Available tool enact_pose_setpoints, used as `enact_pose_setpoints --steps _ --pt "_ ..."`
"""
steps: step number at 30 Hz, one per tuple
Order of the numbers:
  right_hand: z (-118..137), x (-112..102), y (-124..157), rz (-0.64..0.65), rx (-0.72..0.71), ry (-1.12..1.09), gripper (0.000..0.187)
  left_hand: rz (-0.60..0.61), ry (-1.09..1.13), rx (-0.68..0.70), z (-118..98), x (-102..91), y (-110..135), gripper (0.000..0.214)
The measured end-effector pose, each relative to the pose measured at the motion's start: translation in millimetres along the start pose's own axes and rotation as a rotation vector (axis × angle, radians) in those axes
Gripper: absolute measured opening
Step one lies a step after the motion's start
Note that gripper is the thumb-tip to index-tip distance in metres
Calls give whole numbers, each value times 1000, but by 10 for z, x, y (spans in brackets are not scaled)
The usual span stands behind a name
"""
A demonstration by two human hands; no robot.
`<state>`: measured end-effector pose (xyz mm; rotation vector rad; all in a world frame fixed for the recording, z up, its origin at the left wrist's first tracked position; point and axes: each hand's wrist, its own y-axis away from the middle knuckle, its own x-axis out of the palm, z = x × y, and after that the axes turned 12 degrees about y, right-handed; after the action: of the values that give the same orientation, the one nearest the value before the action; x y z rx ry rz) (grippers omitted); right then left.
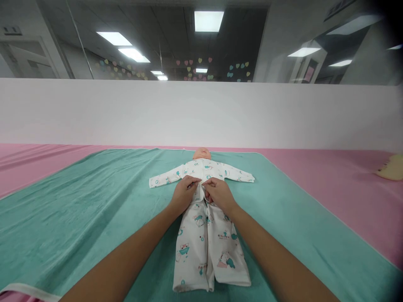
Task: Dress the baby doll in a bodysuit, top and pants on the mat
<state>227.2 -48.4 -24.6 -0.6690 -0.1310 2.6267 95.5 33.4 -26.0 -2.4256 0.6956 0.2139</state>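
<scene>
A baby doll [202, 153] lies on its back on a teal blanket [94, 209], dressed in a white printed romper [204, 239] with its sleeves spread out to both sides. My left hand [184, 193] and my right hand [218, 193] rest on the doll's belly, side by side. Each hand has its fingers pinched on the romper's front opening at the waist, with the fingertips nearly touching. The doll's body is hidden under the garment; only the head shows at the far end.
The teal blanket lies over a pink sheet [346, 184] covering the table. A white partition wall [201, 113] runs along the far edge. A pale yellowish object [392, 167] lies at the right edge.
</scene>
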Motion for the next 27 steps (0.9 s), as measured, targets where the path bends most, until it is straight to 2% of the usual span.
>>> enact_pose_setpoints --steps 13,19,21,24,27 --pt "57 -8 18 36 37 -29 17 27 0 37 17 2 -3 24" --pt "81 -64 28 32 18 -2 14 43 -25 42 -28 -47 27 17" --pt "101 -111 53 -25 -23 91 18 98 -33 102 -58 -71 52 16" --pt "133 -211 137 -145 -152 411 34 168 -94 201 -92 -113 137 11" --pt "150 -304 272 -129 -259 682 35 217 -141 234 -104 -194 287 10"
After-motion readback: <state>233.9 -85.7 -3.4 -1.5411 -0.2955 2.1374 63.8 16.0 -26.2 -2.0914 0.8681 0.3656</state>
